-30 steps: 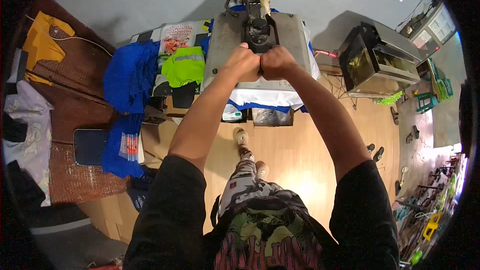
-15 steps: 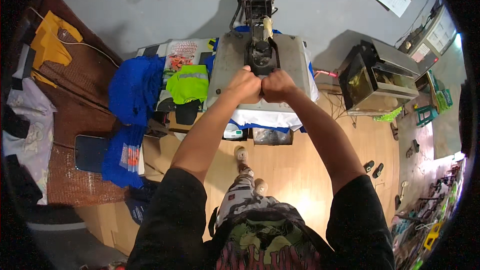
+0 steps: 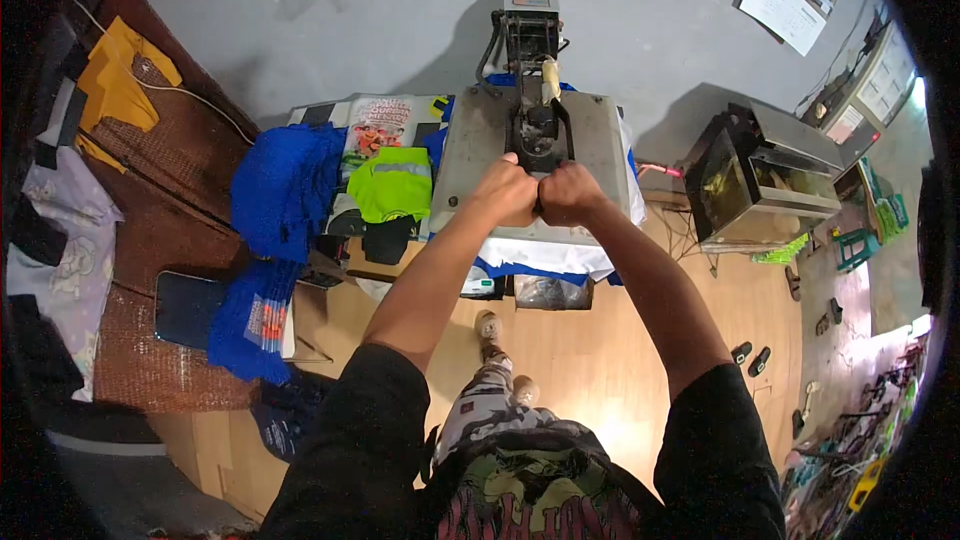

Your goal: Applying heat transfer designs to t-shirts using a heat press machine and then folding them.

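Note:
A grey heat press [image 3: 470, 165] stands in front of me, its flat upper plate lowered over white and blue fabric [image 3: 545, 258] that sticks out at the near edge. My left hand [image 3: 508, 190] and my right hand [image 3: 568, 194] are fists side by side, both closed on the press handle at the plate's near middle. The handle itself is mostly hidden under my fingers. A black arm and a control box with a red display [image 3: 530, 0] rise at the back of the press.
Left of the press lie a neon yellow garment [image 3: 395, 183], a printed sheet [image 3: 378, 125] and blue garments [image 3: 280, 190]. A dark phone [image 3: 188, 308] lies on a brown mat. A grey machine [image 3: 765, 185] stands at right. Sandals [image 3: 750, 355] lie on the wooden floor.
Both fists stay joined on the handle. My view has tilted, so the press and hands sit lower in the picture and the control box at the back is in full view.

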`<state>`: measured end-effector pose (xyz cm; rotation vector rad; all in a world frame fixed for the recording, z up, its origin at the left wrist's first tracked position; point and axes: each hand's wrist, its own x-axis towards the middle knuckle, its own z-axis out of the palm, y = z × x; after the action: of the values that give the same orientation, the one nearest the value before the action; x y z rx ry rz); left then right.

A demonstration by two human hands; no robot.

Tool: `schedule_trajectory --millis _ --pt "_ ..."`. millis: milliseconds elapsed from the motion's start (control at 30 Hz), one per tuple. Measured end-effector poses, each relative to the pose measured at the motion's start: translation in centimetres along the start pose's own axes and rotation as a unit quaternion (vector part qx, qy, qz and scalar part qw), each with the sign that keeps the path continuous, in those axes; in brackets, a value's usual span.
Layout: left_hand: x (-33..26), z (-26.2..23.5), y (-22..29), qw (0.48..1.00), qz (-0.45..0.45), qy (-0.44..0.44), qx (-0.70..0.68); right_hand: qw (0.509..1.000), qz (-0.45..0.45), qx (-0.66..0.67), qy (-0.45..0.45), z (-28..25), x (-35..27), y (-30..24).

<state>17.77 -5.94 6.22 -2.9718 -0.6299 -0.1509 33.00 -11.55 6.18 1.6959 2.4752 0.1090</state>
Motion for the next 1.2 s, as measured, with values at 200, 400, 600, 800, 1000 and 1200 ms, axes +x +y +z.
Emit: schedule_trajectory --millis 200,400,600,800,1000,1200 --pt "0.0 -0.2 0.0 1.000 0.008 -0.005 0.002 0.998 -0.005 0.011 0.067 1.0 0.0 0.2" --pt "-0.1 -0.2 0.0 1.000 0.010 0.004 0.016 0.998 0.006 0.013 0.065 1.2 -0.1 0.1" --pt "-0.2 -0.2 0.0 1.000 0.022 0.002 0.020 0.999 0.000 0.020 0.037 0.5 -0.2 0.0" --pt "-0.1 0.6 -0.3 0.999 0.032 0.028 0.034 0.998 -0.002 0.016 0.053 0.4 -0.3 0.0" --pt "-0.1 0.8 -0.3 0.999 0.033 0.018 0.017 0.999 0.003 0.015 0.050 0.0 -0.5 -0.1" --pt "-0.6 -0.3 0.3 0.999 0.028 0.042 -0.006 0.995 -0.005 0.031 0.097 0.7 -0.5 -0.1"
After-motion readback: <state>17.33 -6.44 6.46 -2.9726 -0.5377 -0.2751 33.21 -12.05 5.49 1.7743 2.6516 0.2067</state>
